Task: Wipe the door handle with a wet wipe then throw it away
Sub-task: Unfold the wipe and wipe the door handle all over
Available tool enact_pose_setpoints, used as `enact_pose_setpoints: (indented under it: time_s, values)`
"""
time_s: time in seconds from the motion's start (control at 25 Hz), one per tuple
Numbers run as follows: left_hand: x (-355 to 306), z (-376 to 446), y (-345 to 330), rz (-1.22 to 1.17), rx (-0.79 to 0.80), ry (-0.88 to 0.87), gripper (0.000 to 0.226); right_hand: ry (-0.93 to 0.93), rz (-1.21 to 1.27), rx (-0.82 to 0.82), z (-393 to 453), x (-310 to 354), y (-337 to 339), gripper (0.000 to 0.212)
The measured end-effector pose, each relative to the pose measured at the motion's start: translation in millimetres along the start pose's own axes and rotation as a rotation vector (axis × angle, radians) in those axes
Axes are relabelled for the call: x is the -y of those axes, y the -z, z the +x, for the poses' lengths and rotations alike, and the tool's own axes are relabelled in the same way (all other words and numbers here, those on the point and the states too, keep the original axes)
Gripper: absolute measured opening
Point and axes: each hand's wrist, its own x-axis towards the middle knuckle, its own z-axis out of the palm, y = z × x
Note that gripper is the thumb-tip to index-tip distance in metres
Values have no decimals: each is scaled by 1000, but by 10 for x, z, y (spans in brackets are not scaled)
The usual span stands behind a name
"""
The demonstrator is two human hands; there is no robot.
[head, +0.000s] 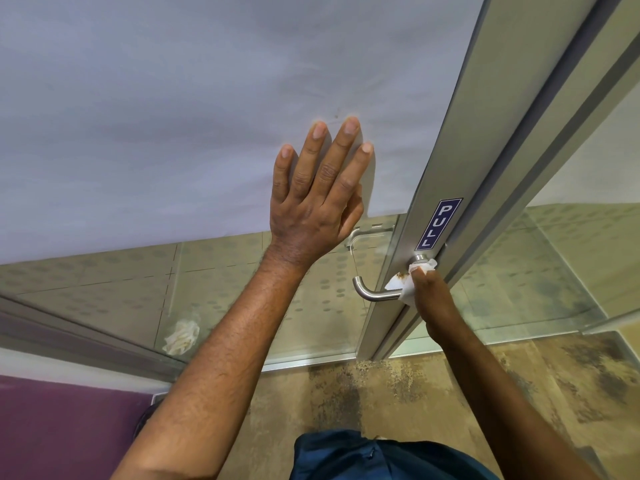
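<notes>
Handle wipe in progress.
Your left hand (317,199), flat-open at 12 o'clock, braces the door; your right hand (434,296) pinches the wet wipe (403,285) around the lever handle (372,292).

You are facing a frosted white glass door panel (156,116) lying under your spread fingers. Just right of them, a blue rectangular "PULL" sticker (438,223) is sitting on the grey metal door frame (460,140). Below your fingers, a mottled tan floor (433,393) is showing, and a purple wall panel (62,427) is standing far left.
</notes>
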Motion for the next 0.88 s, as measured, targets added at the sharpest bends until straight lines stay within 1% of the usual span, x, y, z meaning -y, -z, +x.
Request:
enact_pose_setpoints:
  time_s: [0.12, 0.2, 0.24, 0.32, 0.36, 0.44, 0.52, 0.56, 0.6, 0.68, 0.72, 0.76, 0.8, 0.88]
  values:
    - [-4, 13, 18, -3, 7, 1, 63, -253, 459, 36, -26, 38, -4, 20]
    - [-4, 17, 26, -2, 9, -1, 63, -426, 813, 68, -20, 29, 28, 23]
    - [-2, 21, 29, -3, 8, 0, 62, -475, 927, 109, -22, 10, 40, 26]
    - [0, 30, 37, -5, 10, 2, 61, -489, 1017, 192, -11, -51, 31, 34]
    - [-3, 31, 39, -5, 13, 3, 61, -483, 1017, 203, -6, -59, 13, 37]
    - [-10, 30, 41, 0, 14, 2, 61, -495, 962, 114, 15, -31, -17, 33]
    - [-10, 28, 33, -3, 4, 4, 60, -439, 798, 21, 13, -1, -7, 26]
    - [-9, 25, 28, -4, 1, 5, 59, -377, 676, 25, 0, 4, 5, 24]
    - [-9, 20, 26, -4, 0, 3, 60, -287, 502, 52, -21, -2, 16, 24]
    - [-4, 13, 15, -1, 3, 2, 61, -63, 159, 54, -34, -27, 9, 22]
    - [-5, 7, 11, -3, 4, 4, 61, -23, 105, 40, -37, -15, 6, 18]
    - [-6, 7, 7, -1, 3, 2, 61, -44, 118, 28, -36, 25, 10, 18]
    - [-4, 7, 6, 1, 3, -1, 61, -104, 183, 25, -15, 34, 10, 20]
    - [-1, 12, 4, 1, -1, -1, 61, -266, 493, 43, 9, 38, 12, 21]
